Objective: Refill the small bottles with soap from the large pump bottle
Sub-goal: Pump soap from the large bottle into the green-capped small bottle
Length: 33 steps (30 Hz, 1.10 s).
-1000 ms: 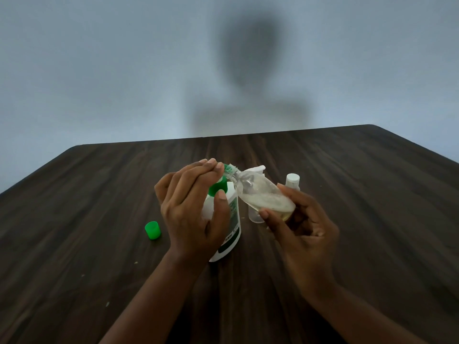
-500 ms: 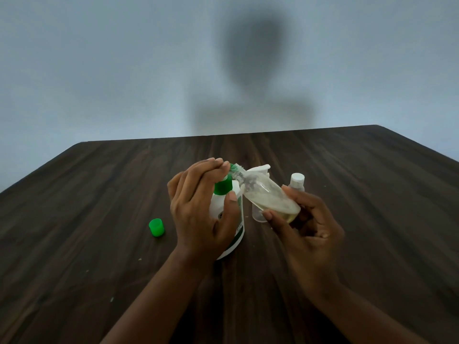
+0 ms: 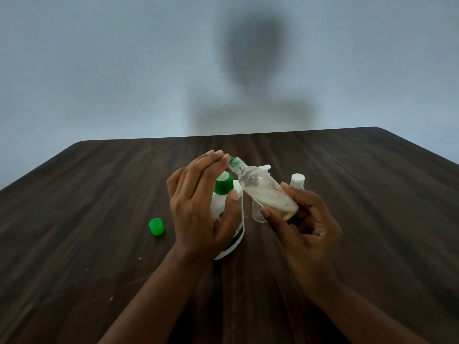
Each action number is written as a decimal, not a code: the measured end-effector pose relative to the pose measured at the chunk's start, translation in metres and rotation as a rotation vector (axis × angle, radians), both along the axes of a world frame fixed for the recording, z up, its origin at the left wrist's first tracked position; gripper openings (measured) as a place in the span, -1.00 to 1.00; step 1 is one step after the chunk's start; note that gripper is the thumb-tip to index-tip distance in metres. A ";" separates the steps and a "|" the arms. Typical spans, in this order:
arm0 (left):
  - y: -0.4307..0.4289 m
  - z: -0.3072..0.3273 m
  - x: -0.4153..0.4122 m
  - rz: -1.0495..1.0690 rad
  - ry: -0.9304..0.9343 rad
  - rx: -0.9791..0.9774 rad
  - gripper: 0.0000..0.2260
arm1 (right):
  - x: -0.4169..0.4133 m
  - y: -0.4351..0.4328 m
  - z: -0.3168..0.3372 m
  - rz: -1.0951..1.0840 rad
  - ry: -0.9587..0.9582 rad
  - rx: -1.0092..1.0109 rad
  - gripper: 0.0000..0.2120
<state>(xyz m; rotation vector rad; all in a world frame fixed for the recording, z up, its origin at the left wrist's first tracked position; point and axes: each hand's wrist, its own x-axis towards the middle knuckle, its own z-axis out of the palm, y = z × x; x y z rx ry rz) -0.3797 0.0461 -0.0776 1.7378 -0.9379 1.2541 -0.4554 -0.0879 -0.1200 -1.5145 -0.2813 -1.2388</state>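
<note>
I take the pump bottle (image 3: 219, 203) as my mark; it stands upright on the table (image 3: 99, 194). The left hand (image 3: 198, 209) lies over its top, with the fingers fairly straight on the green pump head and the thumb against the white body. It is pressing, not clamped. Just right of the pump bottle, the right hand (image 3: 305, 224) is closed round the lower end of the small bottle (image 3: 265, 192). That bottle is tilted so its open mouth meets the spout (image 3: 233, 160) above the pump bottle. Pale soap sits in its low end, perhaps a third full (my guess through cloudy plastic). I judge it light, thin-walled and likely slick with soap. I would hold it low on the body, gently, since a hard squeeze could push soap back out. The pump bottle looks heavier and stiff, and the thumb steadies it well. A loose green cap (image 3: 156, 227) lies left of the pump bottle. A white-capped bottle (image 3: 297, 181) and another clear one (image 3: 257, 212) stand to its right, behind the held bottle.
</note>
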 end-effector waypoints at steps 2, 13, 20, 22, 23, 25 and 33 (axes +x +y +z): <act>-0.001 0.000 0.002 0.011 -0.001 -0.007 -0.69 | 0.000 -0.001 -0.002 0.012 0.007 -0.011 -0.70; 0.000 0.000 0.001 0.011 -0.023 0.027 -0.65 | 0.001 0.000 0.000 0.022 0.017 -0.001 -0.66; -0.003 -0.003 0.002 -0.005 0.010 -0.018 -0.67 | 0.003 0.000 -0.001 0.022 0.017 0.007 -0.69; -0.004 -0.004 0.003 -0.006 -0.015 -0.033 -0.70 | 0.001 -0.001 -0.003 0.023 0.037 0.000 -0.69; -0.004 -0.005 0.003 -0.008 -0.028 -0.039 -0.71 | 0.000 -0.001 -0.003 0.028 0.043 0.006 -0.69; -0.005 -0.006 0.001 -0.019 -0.037 -0.049 -0.70 | -0.001 -0.002 -0.004 0.034 0.040 0.022 -0.69; -0.002 -0.005 0.003 0.001 -0.046 -0.005 -0.66 | 0.004 0.001 -0.001 0.012 -0.001 -0.022 -0.69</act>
